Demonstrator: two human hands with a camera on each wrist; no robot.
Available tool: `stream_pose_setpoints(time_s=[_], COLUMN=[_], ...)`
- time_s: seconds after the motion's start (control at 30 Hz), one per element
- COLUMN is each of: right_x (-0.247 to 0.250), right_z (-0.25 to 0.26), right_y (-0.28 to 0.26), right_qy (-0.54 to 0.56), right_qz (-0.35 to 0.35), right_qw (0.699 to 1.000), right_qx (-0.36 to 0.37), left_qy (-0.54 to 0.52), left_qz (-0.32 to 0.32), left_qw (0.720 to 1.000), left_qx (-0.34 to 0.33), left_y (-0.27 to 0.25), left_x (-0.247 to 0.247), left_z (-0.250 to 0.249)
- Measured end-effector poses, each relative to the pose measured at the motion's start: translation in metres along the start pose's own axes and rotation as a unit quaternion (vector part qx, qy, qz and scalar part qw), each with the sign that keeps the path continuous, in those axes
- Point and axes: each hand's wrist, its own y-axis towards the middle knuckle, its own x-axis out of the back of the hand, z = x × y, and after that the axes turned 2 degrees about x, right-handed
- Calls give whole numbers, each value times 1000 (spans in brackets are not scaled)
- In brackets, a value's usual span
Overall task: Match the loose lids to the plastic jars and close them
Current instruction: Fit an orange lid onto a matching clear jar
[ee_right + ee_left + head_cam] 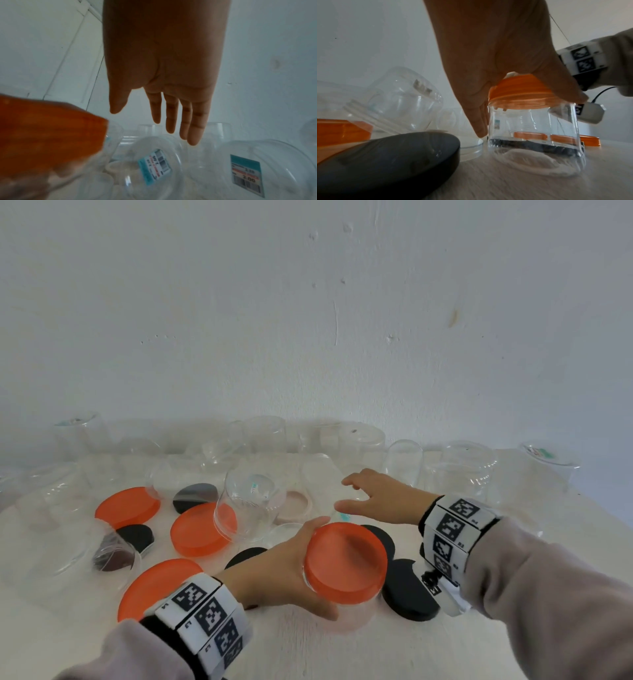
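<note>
While L hand point(274, 570) fingers clamp orange-lidded jar point(346, 566) upright on table, R hand point(380, 498) reaches fwd, fingers apart.

Pale, bluish-white plastered wall point(308, 320) behind, pitted with small dents, one thin vertical scratch and a brownish mark at the right. Meets the far edge of a light counter point(308, 645) with a faint, whitish wood grain. White panelled surface point(51, 47) with straight seams up at the left of the right wrist view. Soft, even, shadowless light throughout.
</note>
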Motion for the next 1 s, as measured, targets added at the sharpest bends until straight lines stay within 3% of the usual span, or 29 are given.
stream_pose_setpoints(time_s=[0.27,0.57,0.7,1.0], right_x=[-10,-17,-7,63], right_z=[-11,-9,-8,-23], right_y=[35,62,59,3], right_qy=[-37,110,128,181], right_qz=[22,66,29,-126], right_qw=[996,983,983,969], right_qx=[-73,-129,-130,-114], left_qy=[70,85,86,76], left_qz=[-32,-76,-105,-165], left_qw=[996,993,990,983], left_qx=[-40,-32,-29,-27], left_y=[1,-7,-2,37], left_x=[2,26,38,49], left_z=[-16,-15,-13,-34])
